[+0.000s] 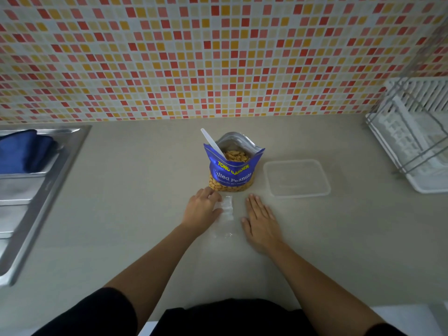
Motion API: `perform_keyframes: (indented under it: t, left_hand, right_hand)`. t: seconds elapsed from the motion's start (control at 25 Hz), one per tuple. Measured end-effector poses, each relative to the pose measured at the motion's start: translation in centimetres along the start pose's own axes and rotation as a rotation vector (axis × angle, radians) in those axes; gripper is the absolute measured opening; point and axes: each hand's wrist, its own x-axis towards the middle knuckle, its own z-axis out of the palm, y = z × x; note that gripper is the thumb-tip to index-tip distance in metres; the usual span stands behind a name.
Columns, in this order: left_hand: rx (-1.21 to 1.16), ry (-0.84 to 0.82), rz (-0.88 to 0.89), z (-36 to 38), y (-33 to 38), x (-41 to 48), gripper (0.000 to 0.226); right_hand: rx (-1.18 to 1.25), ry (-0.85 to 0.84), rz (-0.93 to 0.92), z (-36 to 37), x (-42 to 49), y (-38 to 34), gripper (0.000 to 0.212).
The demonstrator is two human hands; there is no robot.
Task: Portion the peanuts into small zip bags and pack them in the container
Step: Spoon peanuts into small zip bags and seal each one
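A blue peanut bag (pixel 232 169) stands open on the counter, full of peanuts, with a white spoon (pixel 210 142) sticking out of it. In front of it lies a small stack of clear zip bags (pixel 226 209). My left hand (pixel 202 209) rests on the left edge of the stack, fingers curled over a bag. My right hand (pixel 260 223) lies flat on the counter just right of the stack, holding nothing. A clear plastic container (pixel 297 178) sits empty and lidless to the right of the peanut bag.
A steel sink (pixel 31 190) with a blue cloth (pixel 23 151) is at the left. A white dish rack (pixel 414 139) stands at the back right. A tiled wall rises behind the beige counter (pixel 135 190).
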Motion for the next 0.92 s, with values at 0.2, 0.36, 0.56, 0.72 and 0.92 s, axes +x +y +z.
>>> perform_keyframes:
  t: [0.2,0.36,0.56,0.72,0.92]
  left_hand:
    - [0.070,-0.033,0.020,0.2,-0.1,0.0,0.030]
    - [0.048,-0.022,0.056,-0.4,0.0,-0.1,0.018]
    - [-0.430,0.018,-0.014,-4.1,0.7,-0.4,0.009]
    - [-1.024,0.060,-0.260,-8.1,2.1,-0.2,0.010]
    - [-1.213,0.050,-0.205,-11.0,2.5,0.2,0.014]
  right_hand:
    - [-0.008,0.003,0.019,0.3,0.0,0.1,0.058]
    - [0.051,-0.030,-0.038,0.0,0.1,0.2,0.068]
    - [1.045,0.010,0.210,-4.5,-0.2,-1.9,0.046]
    - [1.391,0.099,0.251,-8.6,0.3,-4.5,0.025]
    - [1.489,0.136,0.192,-13.3,2.1,-3.8,0.039]
